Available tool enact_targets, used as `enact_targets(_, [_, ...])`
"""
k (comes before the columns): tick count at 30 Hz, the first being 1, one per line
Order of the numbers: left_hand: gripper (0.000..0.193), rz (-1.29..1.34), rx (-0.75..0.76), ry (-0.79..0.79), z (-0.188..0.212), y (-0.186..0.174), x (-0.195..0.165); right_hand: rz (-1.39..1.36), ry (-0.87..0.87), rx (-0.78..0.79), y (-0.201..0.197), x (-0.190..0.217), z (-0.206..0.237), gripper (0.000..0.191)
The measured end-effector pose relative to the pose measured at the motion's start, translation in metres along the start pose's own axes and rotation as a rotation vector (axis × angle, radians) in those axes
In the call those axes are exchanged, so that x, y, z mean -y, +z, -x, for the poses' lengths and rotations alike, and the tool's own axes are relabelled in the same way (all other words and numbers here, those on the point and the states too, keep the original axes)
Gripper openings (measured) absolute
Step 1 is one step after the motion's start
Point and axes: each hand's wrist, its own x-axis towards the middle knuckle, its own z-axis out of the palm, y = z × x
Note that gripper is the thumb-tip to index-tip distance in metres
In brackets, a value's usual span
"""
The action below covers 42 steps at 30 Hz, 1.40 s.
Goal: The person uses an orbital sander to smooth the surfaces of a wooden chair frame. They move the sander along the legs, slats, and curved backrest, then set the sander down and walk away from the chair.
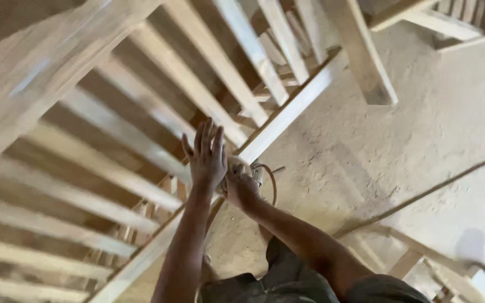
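The left hand (207, 159) lies flat with fingers spread on the long rail (287, 115) of a slatted wooden frame (113, 140), gripping nothing, while the right hand (241, 188) just beside it is clenched round a small tool (256, 170) with a cord (272, 182) looping off it, pressed at the rail's edge. By my judgement the rail is mid-work, its upper length untouched; open dusty floor (411, 140) lies right, slats crowd the left
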Motion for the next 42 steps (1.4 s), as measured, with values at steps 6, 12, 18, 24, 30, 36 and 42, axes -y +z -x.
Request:
enact_targets(6, [0.062, -0.171, -0.372, -0.859, 0.420, -0.155, 0.125, 0.350, -0.235, 0.359, 0.120, 0.185, 0.061, 0.082])
enact_targets(12, [0.057, -0.644, -0.666, -1.514, 0.771, -0.324, 0.203, 0.527, -0.510, 0.275, 0.241, 0.379, 0.132, 0.087])
enact_targets(18, [0.056, -0.038, -0.980, -1.578, 0.889, -0.374, 0.322, 0.615, -0.668, 0.197, 0.350, 0.529, 0.220, 0.084])
enact_targets(24, [0.061, 0.410, -1.028, -2.022, 0.866, -0.386, 0.404, 0.709, -0.883, 0.307, 0.464, 0.654, 0.281, 0.069])
enact_targets(30, [0.056, 0.286, -1.093, -2.476, 0.852, -0.413, 0.423, 0.561, -1.137, 0.050, 0.515, 0.705, 0.282, 0.060])
enact_targets(36, [0.046, 0.362, -0.846, -2.640, 0.853, -0.426, 0.435, 0.364, -0.886, -0.118, 0.484, 0.794, 0.246, 0.070])
enact_targets(42, [0.047, 0.350, -0.863, -2.663, 0.849, -0.434, 0.441, 0.198, -0.806, -0.473, 0.444, 0.881, 0.202, 0.064])
